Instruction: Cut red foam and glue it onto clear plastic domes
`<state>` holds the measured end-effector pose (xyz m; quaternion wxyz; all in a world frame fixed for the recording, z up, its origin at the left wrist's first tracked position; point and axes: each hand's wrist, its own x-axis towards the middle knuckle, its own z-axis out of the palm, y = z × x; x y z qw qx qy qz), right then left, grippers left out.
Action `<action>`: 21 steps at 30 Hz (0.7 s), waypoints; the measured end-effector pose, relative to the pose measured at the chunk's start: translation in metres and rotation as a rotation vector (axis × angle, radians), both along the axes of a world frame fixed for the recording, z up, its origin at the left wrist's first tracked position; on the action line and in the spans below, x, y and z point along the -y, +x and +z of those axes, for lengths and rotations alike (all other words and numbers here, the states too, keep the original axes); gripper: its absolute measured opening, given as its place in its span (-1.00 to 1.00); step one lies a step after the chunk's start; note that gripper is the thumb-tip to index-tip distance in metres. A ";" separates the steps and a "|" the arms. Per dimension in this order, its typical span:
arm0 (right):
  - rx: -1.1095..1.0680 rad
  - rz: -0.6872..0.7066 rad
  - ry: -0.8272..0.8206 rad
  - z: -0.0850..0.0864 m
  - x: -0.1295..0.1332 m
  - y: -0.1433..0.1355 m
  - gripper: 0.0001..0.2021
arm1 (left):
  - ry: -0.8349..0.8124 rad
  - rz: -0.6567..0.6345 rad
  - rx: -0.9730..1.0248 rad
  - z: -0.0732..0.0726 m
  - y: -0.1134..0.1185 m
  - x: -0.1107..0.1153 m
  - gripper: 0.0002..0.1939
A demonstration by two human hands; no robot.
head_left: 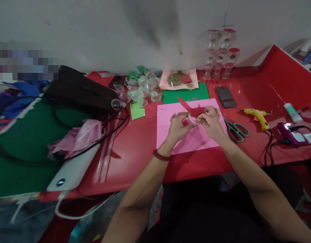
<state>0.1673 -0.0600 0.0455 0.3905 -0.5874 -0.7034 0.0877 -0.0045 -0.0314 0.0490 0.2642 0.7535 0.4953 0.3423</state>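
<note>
Above a pink sheet [168, 138], my left hand [177, 127] grips a small round piece with a pale, curved rim [191, 118], its thumb and fingers closed around one side. My right hand [213, 124] is closed close beside it, fingertips near the rim. A piece of red paper [193, 108] with a pointed end sticks out behind the fingers and appears to be held in the right hand; the fingers partly hide it. Green-handled scissors [236, 131] lie at the right edge of the pink sheet, close to my right wrist.
A yellow glue gun [258, 116], a purple device [293, 135] with cables and a glue bottle [292, 112] lie right. Clear plastic cups [145, 87] are heaped at the back left; joined cups [218, 55] stand against the wall. A phone [225, 97] lies behind the pink sheet.
</note>
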 end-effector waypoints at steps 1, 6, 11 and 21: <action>-0.004 -0.004 -0.007 0.000 0.000 -0.001 -0.75 | -0.002 0.000 0.001 0.001 0.000 0.000 -0.80; -0.047 0.010 -0.070 -0.003 0.000 -0.002 -0.75 | -0.034 0.011 0.041 0.006 0.000 0.002 -0.75; -0.041 0.017 -0.087 -0.005 0.001 -0.002 -0.76 | -0.040 0.078 -0.015 0.010 0.004 0.006 -0.70; -0.101 -0.122 0.079 -0.008 0.010 -0.012 -0.69 | 0.063 0.196 -0.131 0.014 0.013 0.016 -0.80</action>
